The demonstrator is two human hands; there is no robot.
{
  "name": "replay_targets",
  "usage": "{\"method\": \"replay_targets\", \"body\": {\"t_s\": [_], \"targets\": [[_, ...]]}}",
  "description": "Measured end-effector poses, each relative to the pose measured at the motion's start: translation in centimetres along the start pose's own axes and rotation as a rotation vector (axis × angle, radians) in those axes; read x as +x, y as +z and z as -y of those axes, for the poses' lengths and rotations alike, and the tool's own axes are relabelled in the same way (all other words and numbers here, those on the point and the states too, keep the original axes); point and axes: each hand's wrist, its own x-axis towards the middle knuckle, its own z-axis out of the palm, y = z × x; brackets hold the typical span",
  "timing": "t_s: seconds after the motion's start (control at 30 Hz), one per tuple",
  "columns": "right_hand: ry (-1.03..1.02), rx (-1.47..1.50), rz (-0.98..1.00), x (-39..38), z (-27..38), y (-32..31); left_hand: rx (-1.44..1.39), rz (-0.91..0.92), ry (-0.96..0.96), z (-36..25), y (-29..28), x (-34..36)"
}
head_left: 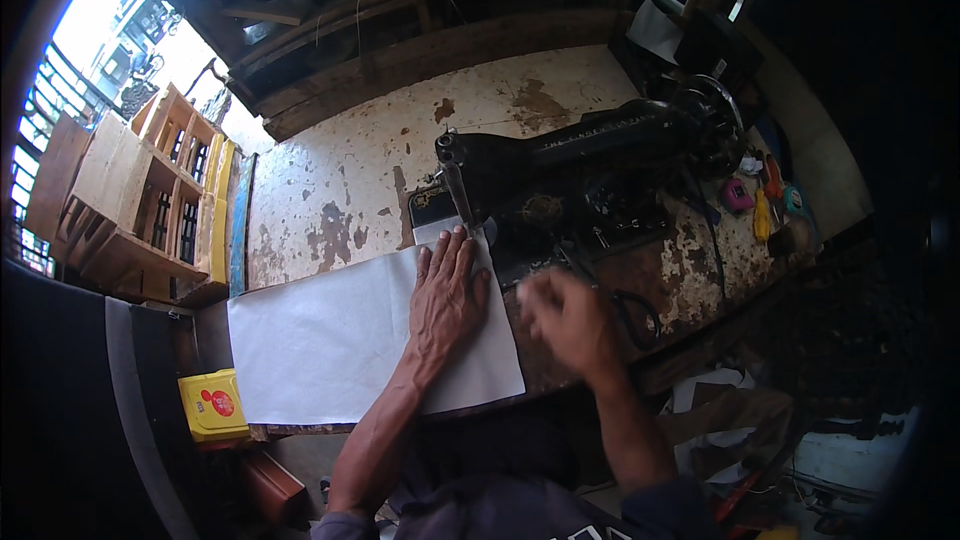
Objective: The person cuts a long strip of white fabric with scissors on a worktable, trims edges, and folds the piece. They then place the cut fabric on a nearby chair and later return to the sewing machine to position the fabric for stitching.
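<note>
My left hand (pixel 446 292) lies flat, fingers stretched forward, on a white sheet of cloth or similar material (pixel 310 345). Its fingertips rest close to the needle end of a black sewing machine (pixel 560 148), where the sheet's far edge reaches the machine bed. My right hand (pixel 570 320) hovers to the right of the sheet, with its fingers bent and smeared by motion. Whether it holds anything does not show. Beside it are scissors with black handles (pixel 656 316), partly hidden behind the hand.
The worn wooden table (pixel 310 180) has peeling paint. At its right end lie a pink tape measure (pixel 736 195) and a yellow-handled tool (pixel 762 215). Wooden shelving (pixel 160 200) stands left, above a yellow container (pixel 212 405). Fabric (pixel 720 420) hangs below the table's right side.
</note>
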Motion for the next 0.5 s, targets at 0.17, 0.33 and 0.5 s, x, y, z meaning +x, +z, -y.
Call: {"method": "replay_targets", "body": {"t_s": [0.17,0.33,0.5], "targets": [[0.143,0.842,0.173,15.3,-0.4,0.3,0.002,0.001,-0.010,-0.1,0.0,0.1],[-1.109,-0.717,-0.233,21.0,-1.6,1.5,-0.001,0.004,-0.012,-0.3,-0.2,0.0],[-0.578,-1.010,-0.025,15.9,0.4,1.5,-0.049,-0.018,-0.022,-0.3,-0.3,-0.1]]}}
